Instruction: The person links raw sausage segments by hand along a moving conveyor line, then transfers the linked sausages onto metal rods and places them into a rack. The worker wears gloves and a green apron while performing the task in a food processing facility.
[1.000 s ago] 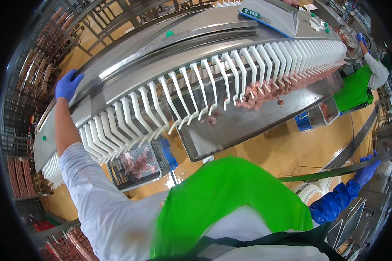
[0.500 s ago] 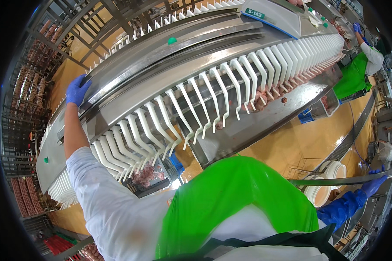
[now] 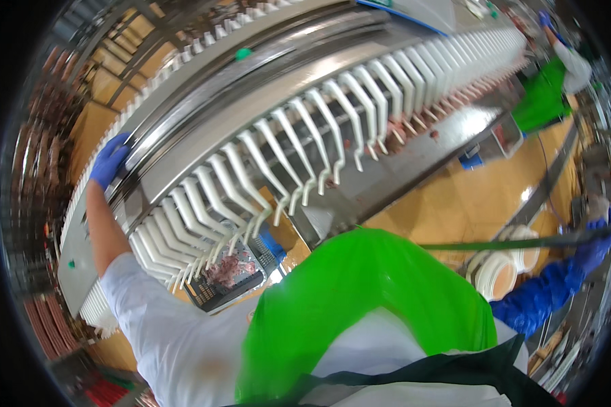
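Observation:
My left hand (image 3: 108,161), in a blue glove, lies at the left end of the long metal rails (image 3: 204,112) on top of a machine. Its fingers are stretched out and touch the end of the rails. Rows of white bent plastic prongs (image 3: 329,112) line both sides of the machine. Far to the right, my right hand (image 3: 592,249), gloved and blue-sleeved, is closed round a long flat bar (image 3: 509,243). That bar runs from beside my green apron (image 3: 370,288) to the right rim; motion blurs the fingers on it.
Below the prongs stand a metal tray (image 3: 414,159) and a dark crate (image 3: 204,288) with meat scraps. White buckets (image 3: 494,275) stand at right. A co-worker in a green apron (image 3: 543,95) is at far right. Racks with hanging sausages (image 3: 37,176) line the left.
The view has shifted, so the machine sits higher and further left. My right hand and the bar have risen. My left hand stays at the end of the rails.

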